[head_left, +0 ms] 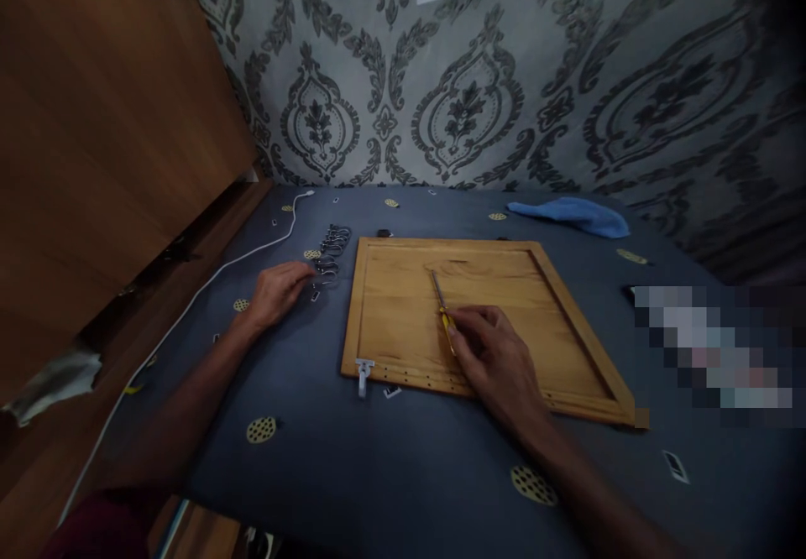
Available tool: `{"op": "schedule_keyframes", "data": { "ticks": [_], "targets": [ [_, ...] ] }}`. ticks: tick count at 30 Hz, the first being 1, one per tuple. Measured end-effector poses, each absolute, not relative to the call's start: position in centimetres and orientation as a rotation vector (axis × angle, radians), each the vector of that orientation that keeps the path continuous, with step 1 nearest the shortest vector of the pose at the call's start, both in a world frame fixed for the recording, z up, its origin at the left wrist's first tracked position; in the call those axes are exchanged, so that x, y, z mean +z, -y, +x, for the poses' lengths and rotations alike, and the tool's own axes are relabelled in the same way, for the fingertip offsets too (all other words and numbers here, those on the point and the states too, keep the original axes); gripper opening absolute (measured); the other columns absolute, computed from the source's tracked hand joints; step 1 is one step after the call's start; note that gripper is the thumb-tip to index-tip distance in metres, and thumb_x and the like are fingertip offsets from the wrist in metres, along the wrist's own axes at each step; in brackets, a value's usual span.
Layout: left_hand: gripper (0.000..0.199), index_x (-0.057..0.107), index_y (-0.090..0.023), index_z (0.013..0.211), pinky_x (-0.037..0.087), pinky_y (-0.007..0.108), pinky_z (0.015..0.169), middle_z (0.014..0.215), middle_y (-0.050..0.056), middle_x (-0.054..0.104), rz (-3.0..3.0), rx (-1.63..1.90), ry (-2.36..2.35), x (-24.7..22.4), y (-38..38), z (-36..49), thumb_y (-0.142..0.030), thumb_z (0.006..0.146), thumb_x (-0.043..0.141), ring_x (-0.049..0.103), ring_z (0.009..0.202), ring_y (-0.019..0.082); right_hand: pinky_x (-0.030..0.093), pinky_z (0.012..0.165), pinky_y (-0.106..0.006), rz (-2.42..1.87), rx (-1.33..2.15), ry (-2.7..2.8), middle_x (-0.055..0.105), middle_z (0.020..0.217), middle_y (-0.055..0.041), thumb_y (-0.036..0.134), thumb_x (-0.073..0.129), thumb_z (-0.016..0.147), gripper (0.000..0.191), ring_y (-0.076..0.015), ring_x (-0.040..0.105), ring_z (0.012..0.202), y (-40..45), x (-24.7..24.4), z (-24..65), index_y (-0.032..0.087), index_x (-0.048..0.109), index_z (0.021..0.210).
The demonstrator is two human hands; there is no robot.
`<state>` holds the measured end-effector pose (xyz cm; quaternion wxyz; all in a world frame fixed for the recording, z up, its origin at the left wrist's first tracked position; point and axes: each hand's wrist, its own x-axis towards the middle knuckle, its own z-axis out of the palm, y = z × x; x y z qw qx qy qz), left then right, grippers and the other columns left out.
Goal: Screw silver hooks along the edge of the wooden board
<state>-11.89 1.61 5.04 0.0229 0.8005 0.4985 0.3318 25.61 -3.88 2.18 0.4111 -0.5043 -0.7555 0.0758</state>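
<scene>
Right grip [502, 364] pinches screwdriver [448, 330] over panel [396, 311], inside its edges; left grip [281, 290], touching fittings [335, 240], unclear.

On the cloth [378, 467], hooks [336, 242] lie at ten o'clock from the board [497, 286], a rag [583, 216] at one. A hinge [363, 376] sits at the board's eight o'clock corner, a screwdriver [442, 310] over its middle.

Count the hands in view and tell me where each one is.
2. The left hand is at the near end of the row of curved metal pieces; the right hand holds the yellow-handled screwdriver over the wooden panel.
</scene>
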Motion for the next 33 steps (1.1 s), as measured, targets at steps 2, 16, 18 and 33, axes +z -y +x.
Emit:
{"op": "schedule_keyframes", "data": {
  "ticks": [2,16,18,33],
  "targets": [
    [0.017,0.073,-0.021,0.091,0.056,0.030,0.084,0.095,0.005,0.079,2.419,1.052,-1.507,5.8,-1.2,-11.1,-0.027,0.096,0.057,0.074,0.089,0.020,0.058,0.078,-0.038,-1.245,0.125,1.889,0.067,0.109,-0.0116,0.032,0.055,0.099,0.025,-0.0256,0.067,0.097,4.3,2.7,25.2,0.021,0.071,0.114],
    [0.024,0.075,-0.018,0.090,0.056,0.025,0.071,0.081,0.004,0.075,2.140,0.839,-1.132,8.2,3.6,-4.0,-0.040,0.095,0.064,0.071,0.076,0.017,0.056,0.070,-0.028,-0.723,0.242,2.162,0.067,0.086,-0.0055,0.020,0.051,0.106,0.019,-0.0174,0.068,0.077,7.3,5.5,20.7,0.019,0.071,0.106],
    [0.025,0.074,-0.018,0.093,0.055,0.026,0.071,0.084,0.004,0.075,2.127,0.888,-1.256,7.7,2.2,-5.4,-0.039,0.097,0.061,0.070,0.079,0.018,0.057,0.070,-0.027,-0.725,0.328,2.114,0.069,0.085,-0.0047,0.020,0.054,0.105,0.017,-0.0167,0.069,0.076,7.5,5.3,20.9,0.020,0.071,0.105],
    [0.016,0.076,-0.023,0.099,0.052,0.034,0.081,0.106,0.007,0.077,2.313,0.862,-1.864,3.7,-3.9,-9.5,-0.024,0.093,0.061,0.069,0.095,0.026,0.055,0.063,-0.028,-0.877,0.595,1.922,0.072,0.078,-0.0027,0.025,0.060,0.100,0.016,-0.0168,0.069,0.068,7.9,4.5,21.6,0.022,0.074,0.094]
  ]
}}
